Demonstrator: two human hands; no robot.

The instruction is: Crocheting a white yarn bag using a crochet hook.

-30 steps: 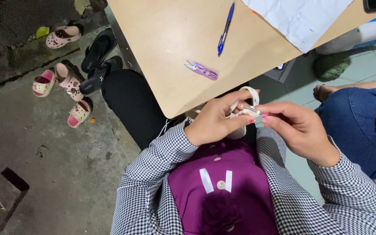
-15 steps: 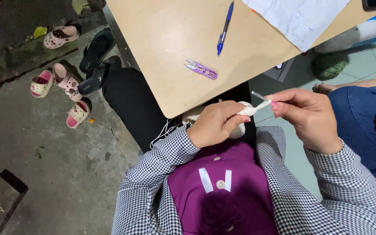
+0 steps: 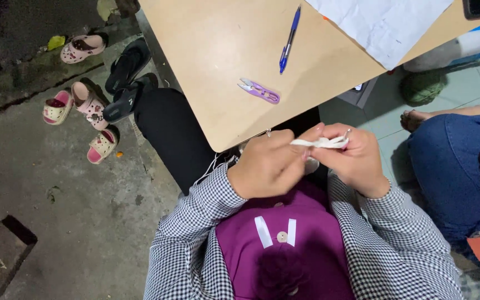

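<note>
My left hand [image 3: 268, 164] and my right hand [image 3: 354, 158] are together just below the near edge of a light wooden table [image 3: 218, 61]. Between their fingertips they pinch a small white strip of ribbon or fabric [image 3: 320, 143], held level. A thin white thread hangs down from under my left hand. Both arms wear black-and-white checked sleeves. A purple garment [image 3: 301, 250] with two short white strips and a button lies on my lap.
On the table lie a small purple thread snip [image 3: 259, 90], a blue pen [image 3: 289, 41] and a white paper sheet [image 3: 387, 22]. Several pink and black sandals [image 3: 93, 100] sit on the concrete floor at left. Another person in blue jeans [image 3: 451, 161] sits at right.
My right hand, which had pulled up and to the right away from the left, has come back down. Both hands now hold the white strip together.
</note>
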